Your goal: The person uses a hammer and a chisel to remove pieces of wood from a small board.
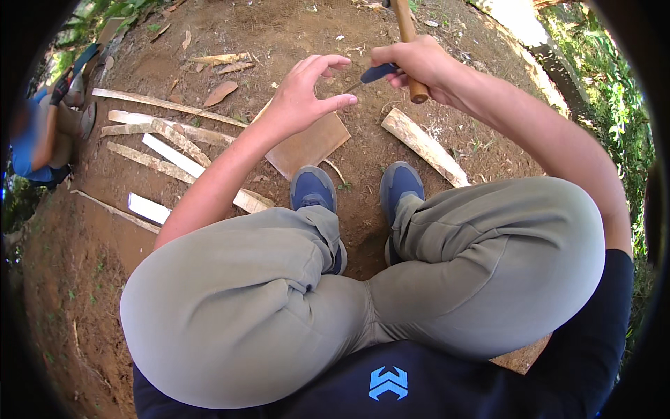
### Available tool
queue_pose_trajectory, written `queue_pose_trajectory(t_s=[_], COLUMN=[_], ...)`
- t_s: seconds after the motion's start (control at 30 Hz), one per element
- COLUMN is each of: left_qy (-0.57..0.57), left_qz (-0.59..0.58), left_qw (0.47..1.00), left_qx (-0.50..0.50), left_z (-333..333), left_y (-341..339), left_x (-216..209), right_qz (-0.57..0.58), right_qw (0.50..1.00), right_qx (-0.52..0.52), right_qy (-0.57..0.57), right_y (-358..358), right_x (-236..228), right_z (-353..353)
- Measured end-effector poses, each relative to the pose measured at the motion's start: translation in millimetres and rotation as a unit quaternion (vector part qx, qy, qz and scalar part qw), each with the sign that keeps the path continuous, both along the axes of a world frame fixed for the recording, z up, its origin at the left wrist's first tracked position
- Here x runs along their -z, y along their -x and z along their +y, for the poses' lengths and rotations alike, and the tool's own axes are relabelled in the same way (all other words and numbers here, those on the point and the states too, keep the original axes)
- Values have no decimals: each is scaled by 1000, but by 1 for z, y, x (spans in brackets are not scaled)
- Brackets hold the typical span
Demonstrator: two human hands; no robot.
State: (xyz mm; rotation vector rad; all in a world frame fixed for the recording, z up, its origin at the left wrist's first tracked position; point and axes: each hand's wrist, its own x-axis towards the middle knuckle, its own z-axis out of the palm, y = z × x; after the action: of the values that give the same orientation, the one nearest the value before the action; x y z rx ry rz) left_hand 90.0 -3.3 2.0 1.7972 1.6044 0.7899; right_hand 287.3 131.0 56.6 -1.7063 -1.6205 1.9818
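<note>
**Inspector:** Handling advice?

**Assessor:** The right hand (426,64) holds 2 tools; in my judgement, both need a firm grip and should not knock together. The left hand (303,98) is spread wide, with nothing visibly gripped. Its thumb is best kept clear of the thin shaft just beside it; contact cannot be confirmed.

**Inspector:** Condition of the tools?

**Assessor:** The blue-handled tool (379,72) projects from the right hand toward the left thumb. The wooden-handled tool (405,24) crosses the right palm: brown, rounded, its far end cut off from view.
</note>
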Motion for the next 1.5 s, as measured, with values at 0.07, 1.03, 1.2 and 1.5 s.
queue_pose_trajectory(t_s=[0.07, 1.03, 1.2, 1.5], left_qy=[-1, -127, -108, -71], left_qz=[3, -439, -428, -394], left_qw=[1000, 820, 843, 858], left_qx=[-18, -344, -309, -322], left_z=[5, 21, 36, 41], left_y=[9, 107, 96, 68], left_x=[-6, 17, 25, 53], right_qz=[-17, -14, 6, 73], right_qw=[999, 988, 988, 986], right_qx=[-37, -148, -145, -146], right_qy=[-12, -33, -57, -44], right_y=[31, 17, 15, 13], right_x=[-20, 53, 44, 48], right_z=[4, 50, 42, 39])
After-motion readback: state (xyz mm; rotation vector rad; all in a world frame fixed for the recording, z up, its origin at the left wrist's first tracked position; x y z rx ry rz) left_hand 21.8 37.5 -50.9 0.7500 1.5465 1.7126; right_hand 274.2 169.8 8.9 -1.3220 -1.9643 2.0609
